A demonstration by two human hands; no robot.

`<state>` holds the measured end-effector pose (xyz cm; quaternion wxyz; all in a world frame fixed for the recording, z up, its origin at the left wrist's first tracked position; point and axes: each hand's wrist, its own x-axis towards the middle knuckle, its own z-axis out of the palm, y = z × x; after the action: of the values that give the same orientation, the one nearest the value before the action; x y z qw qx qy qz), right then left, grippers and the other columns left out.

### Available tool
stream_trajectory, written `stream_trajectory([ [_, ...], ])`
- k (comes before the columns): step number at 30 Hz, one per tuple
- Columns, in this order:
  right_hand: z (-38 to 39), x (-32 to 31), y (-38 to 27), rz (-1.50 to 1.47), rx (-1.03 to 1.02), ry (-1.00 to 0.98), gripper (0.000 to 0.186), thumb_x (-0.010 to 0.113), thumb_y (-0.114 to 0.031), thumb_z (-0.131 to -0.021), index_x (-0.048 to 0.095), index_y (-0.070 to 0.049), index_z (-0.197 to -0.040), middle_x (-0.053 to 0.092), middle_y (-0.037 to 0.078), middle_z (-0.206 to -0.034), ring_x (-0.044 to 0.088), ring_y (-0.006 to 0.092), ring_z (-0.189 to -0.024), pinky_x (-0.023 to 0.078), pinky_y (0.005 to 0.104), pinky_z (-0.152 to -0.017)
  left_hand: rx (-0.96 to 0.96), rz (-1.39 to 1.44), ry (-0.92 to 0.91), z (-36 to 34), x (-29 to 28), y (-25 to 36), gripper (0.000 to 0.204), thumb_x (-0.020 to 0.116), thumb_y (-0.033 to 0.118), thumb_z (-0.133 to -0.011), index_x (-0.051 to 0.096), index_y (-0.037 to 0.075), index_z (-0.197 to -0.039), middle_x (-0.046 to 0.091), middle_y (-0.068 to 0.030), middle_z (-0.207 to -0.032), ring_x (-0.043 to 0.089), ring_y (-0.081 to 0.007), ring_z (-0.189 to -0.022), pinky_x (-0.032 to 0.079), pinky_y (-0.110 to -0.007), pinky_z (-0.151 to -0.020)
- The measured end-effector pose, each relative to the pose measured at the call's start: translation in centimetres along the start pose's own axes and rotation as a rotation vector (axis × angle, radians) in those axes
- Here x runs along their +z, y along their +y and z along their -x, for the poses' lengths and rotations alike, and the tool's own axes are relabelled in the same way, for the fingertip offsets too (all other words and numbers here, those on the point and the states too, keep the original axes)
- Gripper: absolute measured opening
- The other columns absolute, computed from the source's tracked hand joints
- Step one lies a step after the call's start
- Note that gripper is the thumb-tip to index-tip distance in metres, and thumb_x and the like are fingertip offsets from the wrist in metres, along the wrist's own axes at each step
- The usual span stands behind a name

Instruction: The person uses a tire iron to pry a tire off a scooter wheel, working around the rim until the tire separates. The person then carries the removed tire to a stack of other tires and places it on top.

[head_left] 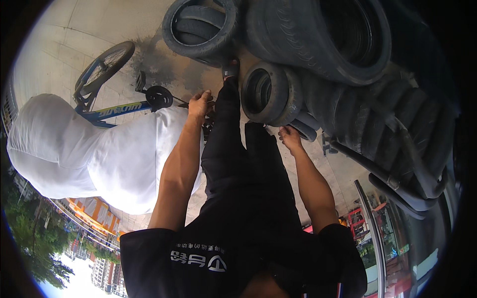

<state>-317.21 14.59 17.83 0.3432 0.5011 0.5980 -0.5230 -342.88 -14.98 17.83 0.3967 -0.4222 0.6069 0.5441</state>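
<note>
Item location: the blue bicycle is found at left, partly hidden by white cloth; its chainring is noted near the left hand.
Bicycle handling: a stiff, moderately heavy load is judged; the frame tube is best gripped, with the chainring avoided (grease is to be suspected there).
Left hand: fingers are seen curled, the opening narrow; whether anything is held cannot be told.
Right hand: fingers are bent and the opening is narrow; near small tyres the right hand is placed, but contact cannot be confirmed.
Tyre handling: springy, grippy, hardly fragile rubber is judged; the edge is best taken hold of.
</note>
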Motion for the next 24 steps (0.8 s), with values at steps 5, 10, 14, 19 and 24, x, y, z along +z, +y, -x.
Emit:
stream_trajectory([
  [5, -1.0, 0.4, -3.3, -0.087, 0.090, 0.014, 0.034, 0.061, -0.032, -0.097, 0.061, -0.005, -0.117, 0.066, 0.003, -0.092, 0.060, 0.0114, -0.075, 0.047, 0.0267, -0.062, 0.034, -0.015, 0.030, -1.2, -0.8, 1.4, 0.047, 0.069, 0.032, -0.089, 0.058, -0.001, -0.122, 0.066, -0.0089, -0.098, 0.065, -0.0184, -0.079, 0.049, -0.027, -0.062],
  [10, -1.0, -0.9, -7.2, -0.143, 0.135, 0.073, 0.040, 0.062, -0.035, -0.096, 0.060, -0.004, -0.122, 0.067, 0.005, -0.100, 0.063, 0.0146, -0.081, 0.050, 0.0294, -0.069, 0.035, -0.026, 0.027, -1.4, -0.6, 2.4, 0.044, 0.068, 0.033, -0.090, 0.060, 0.000, -0.118, 0.066, -0.0080, -0.096, 0.065, -0.0179, -0.078, 0.049, -0.027, -0.063],
  [14, -1.0, -1.6, -8.4, -0.115, 0.103, 0.107, 0.044, 0.063, -0.036, -0.095, 0.061, -0.002, -0.123, 0.067, 0.006, -0.100, 0.062, 0.0144, -0.080, 0.050, 0.0290, -0.067, 0.033, -0.029, 0.041, -1.7, -0.2, 2.3, 0.042, 0.068, 0.031, -0.090, 0.061, 0.000, -0.116, 0.066, -0.0068, -0.094, 0.065, -0.0170, -0.077, 0.049, -0.026, -0.062],
  [19, -0.6, -1.5, -7.3, -0.081, 0.154, 0.084, 0.042, 0.063, -0.035, -0.095, 0.062, -0.002, -0.120, 0.068, 0.005, -0.097, 0.062, 0.0140, -0.076, 0.048, 0.0285, -0.064, 0.004, 0.020, 0.004, -2.2, 0.0, 1.2, 0.042, 0.069, 0.029, -0.089, 0.061, -0.001, -0.118, 0.066, -0.0062, -0.093, 0.064, -0.0164, -0.077, 0.049, -0.025, -0.062],
  [24, -0.3, -0.5, -5.7, -0.109, 0.186, 0.051, 0.038, 0.061, -0.032, -0.096, 0.063, -0.002, -0.119, 0.069, 0.005, -0.095, 0.062, 0.0133, -0.076, 0.048, 0.0280, -0.064, -0.021, -0.009, 0.034, -2.8, 0.0, 0.5, 0.038, 0.071, 0.026, -0.089, 0.058, -0.001, -0.113, 0.064, -0.0081, -0.091, 0.064, -0.0195, -0.073, 0.051, -0.026, -0.060],
])
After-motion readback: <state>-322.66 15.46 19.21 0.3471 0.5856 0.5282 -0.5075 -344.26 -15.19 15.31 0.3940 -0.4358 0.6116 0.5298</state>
